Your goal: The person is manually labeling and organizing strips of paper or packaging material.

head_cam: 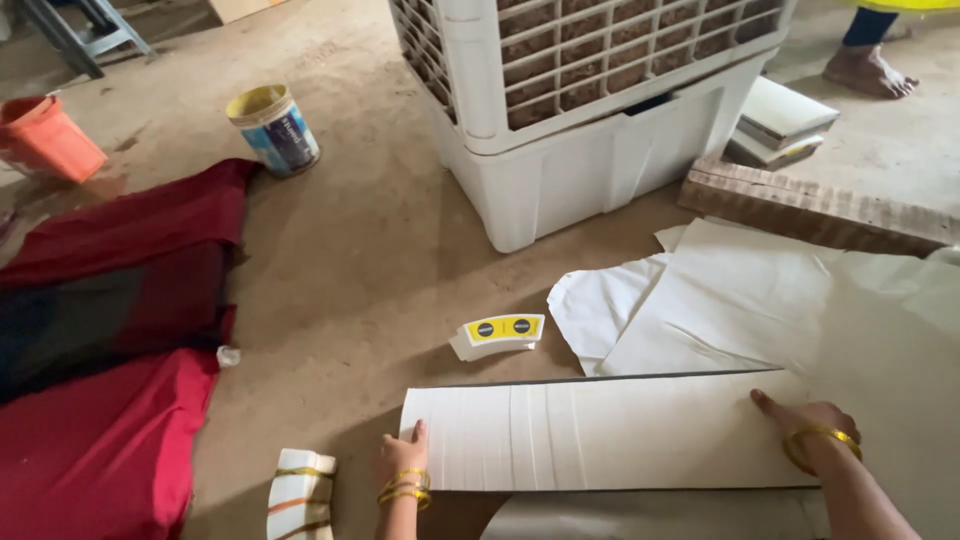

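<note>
A: On the dusty concrete floor, what do the hands rest on?

B: A long row of flat white paper blanks (600,435), packed edge to edge. The left hand (400,455) presses its near left end, fingers together; the right hand (805,420) lies flat on the right end, index finger stretched out. Neither grips anything.

A: And around it?

B: A small stack of yellow-printed curved blanks (497,334) lies just beyond, a white plastic air cooler (580,120) farther back, and red cloth (110,400) on the left.
</note>
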